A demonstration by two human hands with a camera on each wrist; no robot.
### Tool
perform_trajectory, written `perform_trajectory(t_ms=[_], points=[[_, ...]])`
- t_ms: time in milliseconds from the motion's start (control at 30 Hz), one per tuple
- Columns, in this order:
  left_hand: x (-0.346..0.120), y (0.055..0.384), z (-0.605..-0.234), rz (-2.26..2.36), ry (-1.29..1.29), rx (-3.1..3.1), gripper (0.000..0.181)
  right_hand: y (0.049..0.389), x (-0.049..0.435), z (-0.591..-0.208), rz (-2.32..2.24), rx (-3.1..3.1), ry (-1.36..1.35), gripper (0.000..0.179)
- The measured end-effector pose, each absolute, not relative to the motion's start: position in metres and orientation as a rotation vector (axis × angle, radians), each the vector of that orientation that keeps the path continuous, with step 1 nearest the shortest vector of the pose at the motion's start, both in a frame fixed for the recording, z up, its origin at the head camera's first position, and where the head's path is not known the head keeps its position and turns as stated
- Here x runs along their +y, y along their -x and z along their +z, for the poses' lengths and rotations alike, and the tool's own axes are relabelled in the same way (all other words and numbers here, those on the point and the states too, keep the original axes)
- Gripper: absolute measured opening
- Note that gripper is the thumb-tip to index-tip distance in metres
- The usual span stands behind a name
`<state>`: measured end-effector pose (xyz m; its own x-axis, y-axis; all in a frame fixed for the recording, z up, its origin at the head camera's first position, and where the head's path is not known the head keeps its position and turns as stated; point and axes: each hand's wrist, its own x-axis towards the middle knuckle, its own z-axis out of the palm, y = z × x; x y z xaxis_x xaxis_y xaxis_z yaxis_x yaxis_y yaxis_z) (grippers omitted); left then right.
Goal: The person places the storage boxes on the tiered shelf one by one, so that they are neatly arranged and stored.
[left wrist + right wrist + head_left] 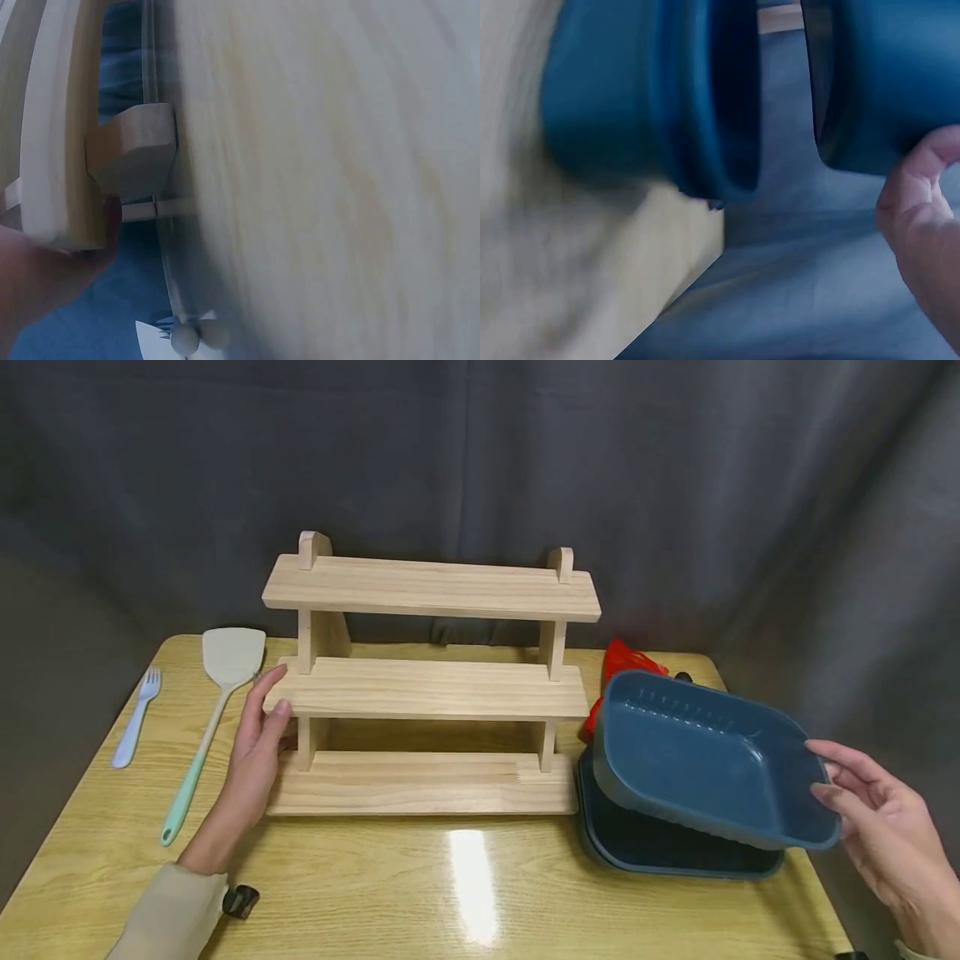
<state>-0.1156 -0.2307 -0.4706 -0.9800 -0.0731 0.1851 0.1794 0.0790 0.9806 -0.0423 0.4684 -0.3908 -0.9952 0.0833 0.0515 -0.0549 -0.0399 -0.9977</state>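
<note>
A three-tier wooden shelf rack point(431, 688) stands on the table. My left hand point(251, 768) grips the left end of its middle board, thumb on the front side; the left wrist view shows that hand point(45, 274) at the board's end. At the right, my right hand point(888, 831) pinches the right rim of an empty blue rectangular basin point(690, 756). This basin is tilted and raised over a second blue basin point(697, 857) on the table. In the right wrist view a gap shows between the held basin point(900, 75) and the lower one point(607, 97).
Left of the rack lie a spatula point(202, 743) with a mint handle and a pale blue fork point(137, 718). Something red point(628, 658) is partly hidden behind the basins. A dark curtain point(450, 460) hangs behind the wooden table point(360, 893).
</note>
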Motion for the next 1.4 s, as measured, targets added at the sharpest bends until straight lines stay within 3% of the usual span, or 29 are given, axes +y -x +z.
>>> perform_trajectory(t_ms=[400,900,1400], points=[[-0.232,0.117,-0.468,-2.136,0.078,-2.066,0.053,0.049,0.431,-0.354,2.252,-1.709,-0.197,0.054],[-0.226,0.117,-0.468,-2.029,0.015,-2.065,0.053,0.064,0.370,-0.302,2.214,-1.699,-0.085,0.044],[-0.227,0.117,-0.468,-2.030,0.030,-2.074,0.053,0.106,0.278,-0.274,2.150,-1.867,-0.042,0.048]])
